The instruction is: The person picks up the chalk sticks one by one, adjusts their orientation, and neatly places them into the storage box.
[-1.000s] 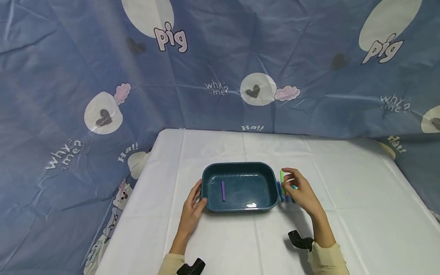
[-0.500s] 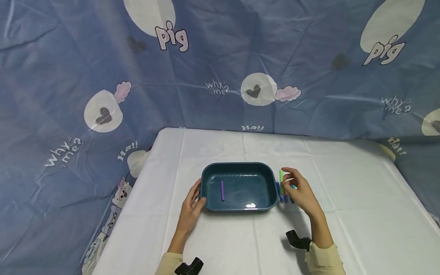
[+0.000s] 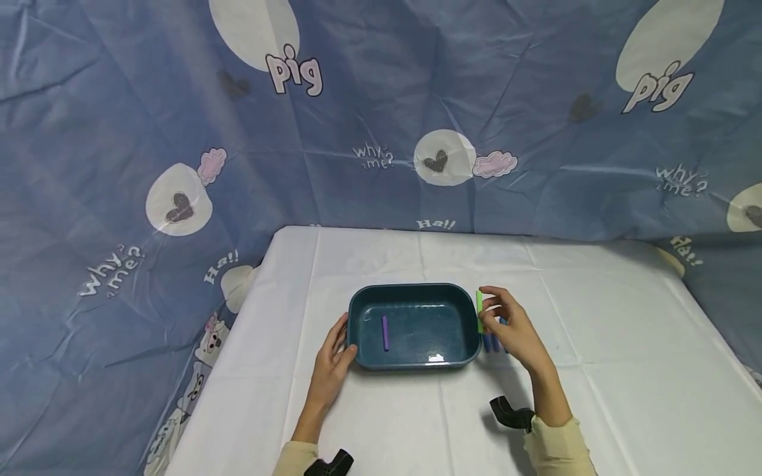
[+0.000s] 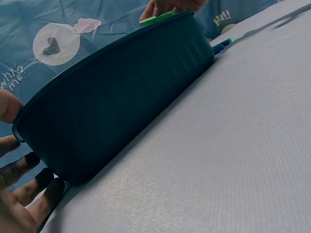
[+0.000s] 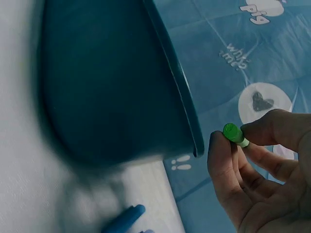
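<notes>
A rectangular teal dish [image 3: 417, 334] with rounded corners stands on the white cloth, one purple stick [image 3: 385, 333] lying inside it. My left hand [image 3: 331, 362] grips the dish's left end, thumb over the rim and fingers against the outer wall. Thumb and fingers of my right hand [image 3: 518, 336] pinch a slim green stick [image 3: 479, 311] just beside the dish's right rim. In the right wrist view, the flat end of the green stick [image 5: 233, 132] faces the camera, apart from the dish. What kind of sticks these are is unclear.
Several blue and bluish sticks [image 3: 487, 342] lie on the cloth against the dish's right side, partly under my right hand. The white-covered table [image 3: 387, 423] spreads around the dish. A blue printed curtain [image 3: 357, 198] hangs behind and at the sides.
My right hand has moved slightly left with the green stick, closer to the dish's right rim. The left hand and the dish keep their places.
</notes>
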`<state>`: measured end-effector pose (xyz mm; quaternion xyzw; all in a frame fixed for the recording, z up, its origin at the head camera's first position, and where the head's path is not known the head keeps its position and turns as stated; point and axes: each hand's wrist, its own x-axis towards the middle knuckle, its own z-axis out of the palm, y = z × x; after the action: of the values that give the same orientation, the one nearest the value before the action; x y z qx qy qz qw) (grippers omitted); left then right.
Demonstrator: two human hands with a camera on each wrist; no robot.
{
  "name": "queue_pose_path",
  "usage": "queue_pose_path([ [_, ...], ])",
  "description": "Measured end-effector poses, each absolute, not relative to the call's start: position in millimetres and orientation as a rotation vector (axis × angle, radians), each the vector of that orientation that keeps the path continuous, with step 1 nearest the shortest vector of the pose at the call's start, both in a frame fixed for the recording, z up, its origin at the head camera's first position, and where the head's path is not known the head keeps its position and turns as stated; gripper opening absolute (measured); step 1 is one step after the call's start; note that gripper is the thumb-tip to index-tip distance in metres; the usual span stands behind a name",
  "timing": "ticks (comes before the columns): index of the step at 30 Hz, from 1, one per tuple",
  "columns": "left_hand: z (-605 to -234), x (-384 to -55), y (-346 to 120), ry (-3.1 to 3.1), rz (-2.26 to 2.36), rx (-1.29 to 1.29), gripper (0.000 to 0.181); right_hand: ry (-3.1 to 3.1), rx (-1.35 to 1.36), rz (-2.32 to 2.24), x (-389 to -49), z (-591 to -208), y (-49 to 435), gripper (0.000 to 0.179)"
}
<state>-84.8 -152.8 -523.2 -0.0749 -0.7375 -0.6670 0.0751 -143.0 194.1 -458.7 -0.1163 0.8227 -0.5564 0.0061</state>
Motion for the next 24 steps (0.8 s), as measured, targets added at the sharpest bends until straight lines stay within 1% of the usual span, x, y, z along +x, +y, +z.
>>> queue_pose_path([
  [10, -502, -76, -151, -2.216, -2.033, -0.228, 0.059, 2.596, -0.426, -1.731, -143, -460, 184, 0.044],
  [14, -510, -79, -151, -2.203, -2.021, -0.226, 0.059, 2.62, -0.468, -1.713, -142, -454, 176, 0.044],
  [18, -521, -82, -152, -2.2, -2.001, -0.232, 0.059, 2.587, -0.48, -1.709, -136, -439, 166, 0.044],
  [24, -525, -84, -152, -2.191, -1.994, -0.239, 0.061, 2.569, -0.478, -1.679, -130, -427, 155, 0.043],
])
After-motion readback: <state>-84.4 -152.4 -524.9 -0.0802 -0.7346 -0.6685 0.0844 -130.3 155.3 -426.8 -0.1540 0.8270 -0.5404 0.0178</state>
